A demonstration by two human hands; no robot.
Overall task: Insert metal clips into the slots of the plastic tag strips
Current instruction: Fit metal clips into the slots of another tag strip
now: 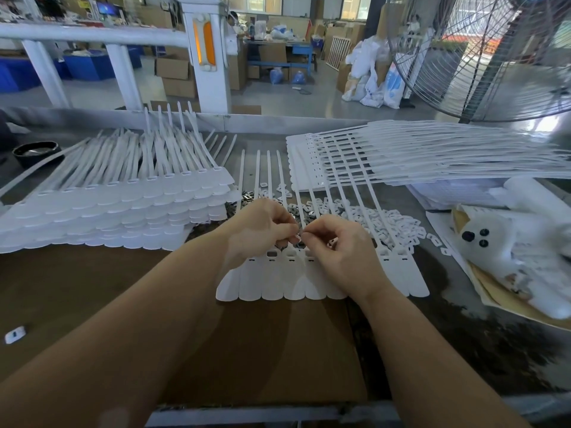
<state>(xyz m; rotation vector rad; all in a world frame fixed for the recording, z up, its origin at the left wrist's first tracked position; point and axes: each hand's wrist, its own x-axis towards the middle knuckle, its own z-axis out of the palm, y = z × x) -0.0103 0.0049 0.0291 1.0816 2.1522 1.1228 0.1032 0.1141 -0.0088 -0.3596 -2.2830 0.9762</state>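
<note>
on the brown cardboard [92,291] near the front edge of the bench lies one sheet of plastic tag strips [309,285], its rounded tag ends toward the person and its thin tails running away over a heap of loose pieces. both hands meet above the row of slots in this sheet. the left hand [262,230] has its fingers curled, with thumb and forefinger pinched together on something small at the meeting point. the right hand [336,245] is also curled, its fingertips touching the same spot, and a small dark piece shows inside its bent fingers (probably a spare clip, but it is too small to be sure). the metal clips [296,211] lie in a dark shiny heap just behind the hands, and beside them to the right is a pile of white plastic pieces [398,223].

my judgement: the step in hand is the seating of one clip into a slot near the middle of the sheet — some slots on the left look open and dark. the next move calls for a straight push down so the clip sits flat, then a shift to the neighbour slot.

stacks of tag sheets [117,208] stand to the left, and another stack [432,156] further back on the right — whether these are finished i cannot tell.
</note>
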